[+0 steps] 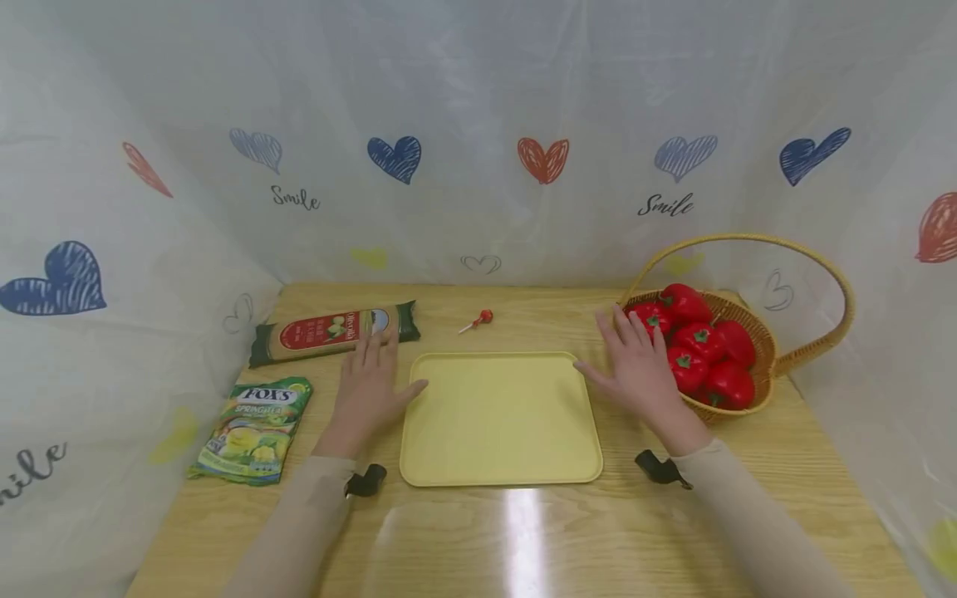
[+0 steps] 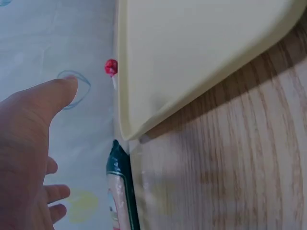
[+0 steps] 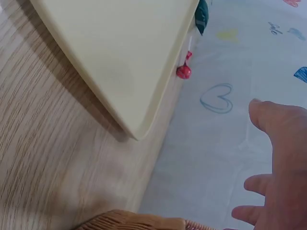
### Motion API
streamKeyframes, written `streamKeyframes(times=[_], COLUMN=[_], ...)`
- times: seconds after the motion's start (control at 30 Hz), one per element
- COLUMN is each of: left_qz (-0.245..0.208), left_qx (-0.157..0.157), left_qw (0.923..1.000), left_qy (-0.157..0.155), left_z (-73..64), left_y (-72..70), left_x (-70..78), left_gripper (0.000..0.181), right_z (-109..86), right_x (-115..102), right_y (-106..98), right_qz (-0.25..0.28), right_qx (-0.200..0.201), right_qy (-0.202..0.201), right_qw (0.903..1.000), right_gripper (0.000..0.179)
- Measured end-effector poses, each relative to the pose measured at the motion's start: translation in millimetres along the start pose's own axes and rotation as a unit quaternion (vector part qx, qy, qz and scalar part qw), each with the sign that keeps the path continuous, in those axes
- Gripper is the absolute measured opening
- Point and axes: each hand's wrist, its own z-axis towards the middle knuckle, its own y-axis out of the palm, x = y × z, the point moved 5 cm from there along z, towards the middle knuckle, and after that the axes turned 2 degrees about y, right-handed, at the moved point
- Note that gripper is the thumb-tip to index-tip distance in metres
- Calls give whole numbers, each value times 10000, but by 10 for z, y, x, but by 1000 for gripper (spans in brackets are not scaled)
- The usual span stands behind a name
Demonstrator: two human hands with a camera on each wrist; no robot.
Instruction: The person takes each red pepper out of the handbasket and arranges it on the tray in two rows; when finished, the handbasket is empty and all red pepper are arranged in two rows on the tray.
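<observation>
A pale yellow tray (image 1: 501,419) lies in the middle of the wooden table. At its left side my left hand (image 1: 370,390) is held with fingers spread, the thumb over the tray's edge and the fingertips overlapping a long green-ended packet (image 1: 314,334). My right hand (image 1: 635,370) is spread at the tray's right side, its fingers overlapping the near side of a wicker basket (image 1: 764,353) in the head view. Red bell peppers (image 1: 703,339) fill that basket. Behind the tray lies a red-wrapped lollipop (image 1: 486,316) with a white stick. Neither hand holds anything.
A green Fox's candy bag (image 1: 257,432) lies on the table's left side. The basket's tall handle (image 1: 830,274) arches up at the right. White sheeting with printed hearts (image 1: 395,159) hangs behind and along both sides of the table (image 1: 456,540).
</observation>
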Motion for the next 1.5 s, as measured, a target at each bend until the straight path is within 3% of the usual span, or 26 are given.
streamKeyframes(times=[0.2,0.63,0.93,1.2,1.5], left_qz=[-399,-1446,-2131,-2493,-2508], left_qx=[245,29,-297,-398,-459], left_qw=[9987,9894,9765,9676,9669], left_qy=[183,113,86,9,54], left_z=[-18,-67,-124,-175,-183], left_y=[-11,81,185,251,362], left_x=[0,-120,-205,-265,-342], left_gripper=[92,68,63,64,62], right_z=[-34,-145,-242,-325,-379], right_x=[51,176,304,425,614], right_y=[-91,-284,-336,-378,-368], right_qz=[231,566,679,739,825], right_qx=[319,852,830,801,737], right_qy=[-159,-253,16,252,483], right_qw=[9991,9944,9942,9937,9927], right_gripper=[81,73,73,74,72])
